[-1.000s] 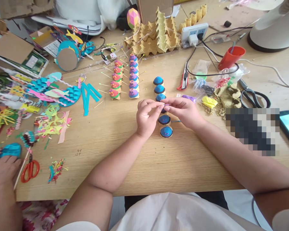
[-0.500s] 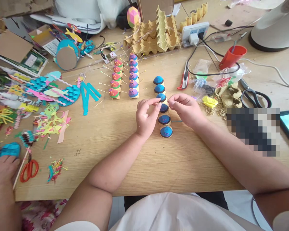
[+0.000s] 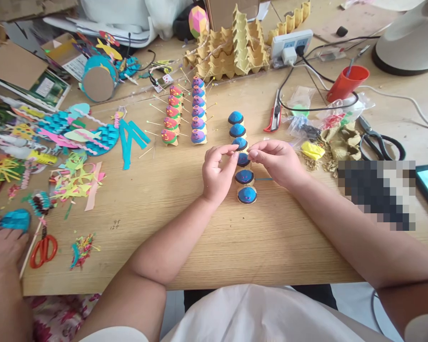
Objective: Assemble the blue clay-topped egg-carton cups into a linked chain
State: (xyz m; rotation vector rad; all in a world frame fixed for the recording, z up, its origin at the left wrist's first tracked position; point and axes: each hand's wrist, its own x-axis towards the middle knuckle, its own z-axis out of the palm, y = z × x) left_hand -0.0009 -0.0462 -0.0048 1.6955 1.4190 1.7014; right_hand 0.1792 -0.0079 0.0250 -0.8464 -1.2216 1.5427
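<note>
In front of me runs a strip of egg-carton cups topped with blue domes with dark rims; the nearest domes carry small facial marks. My left hand is at the strip's left side, with index fingertip and thumb against the middle cups, gripping it. My right hand comes in from the right, thumb and forefinger pinched at the edge of a middle dome. Whatever sits in that pinch is too small to make out. A thin blue stick pokes out rightward below my right hand.
Finished-looking carton rows, one red-green and one purple-blue, stand beyond my left hand. A box cutter, black scissors, red cup and power strip lie rightward. Another person's hand is at far left near orange-handled scissors.
The pinched fingertips of my right hand have come slightly down and closer to the middle dome. My left hand keeps its place. The view has shifted a little.
</note>
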